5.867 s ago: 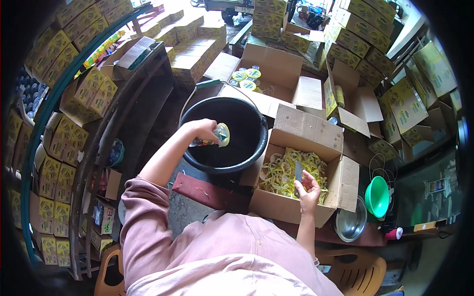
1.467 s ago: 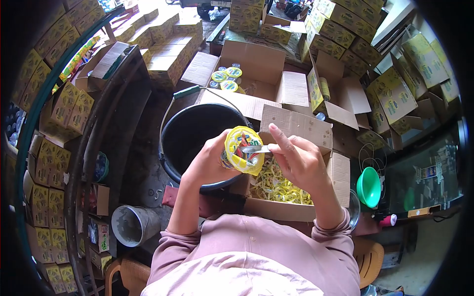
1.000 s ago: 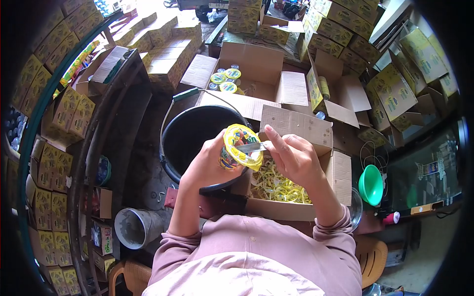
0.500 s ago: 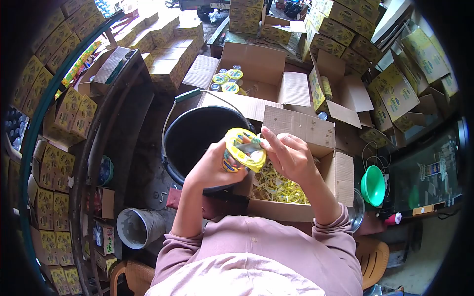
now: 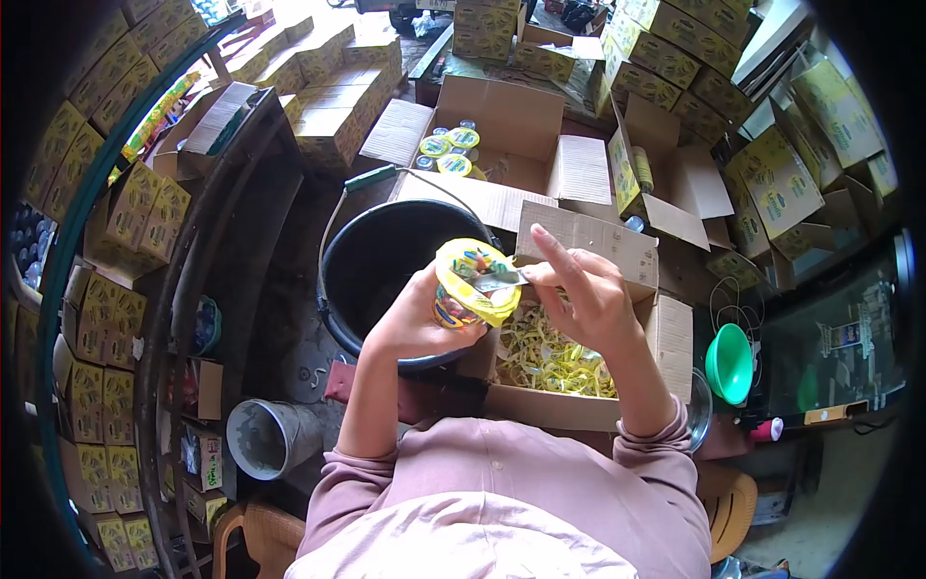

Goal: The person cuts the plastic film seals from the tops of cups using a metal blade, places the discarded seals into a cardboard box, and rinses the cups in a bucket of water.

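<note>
My left hand [image 5: 415, 320] is wrapped around a plastic cup [image 5: 471, 307] with a yellow printed film lid, tilted toward me above the black bucket's right edge. Between the thumb and fingers of my right hand [image 5: 593, 299] is a small flat metal blade [image 5: 500, 281], lying across the middle of the lid; its handle end is hidden by the fingers. My right index finger points up, off the blade. Below my hands, a cardboard box [image 5: 550, 413] holds a heap of thin yellow strips [image 5: 555, 357]. The black bucket [image 5: 362, 280] stands to the left.
Behind the bucket, an open carton [image 5: 511, 106] contains several yellow-lidded cups [image 5: 453, 164]. Another open carton [image 5: 690, 183] stands to its right. A green bowl [image 5: 729, 364] lies at the right and a grey pail [image 5: 260, 439] at lower left. Stacked yellow boxes [image 5: 338, 111] surround the area.
The cup has risen slightly and tipped, showing more of its printed side. My right index finger has lifted away from the blade, and the blade lies further across the lid.
</note>
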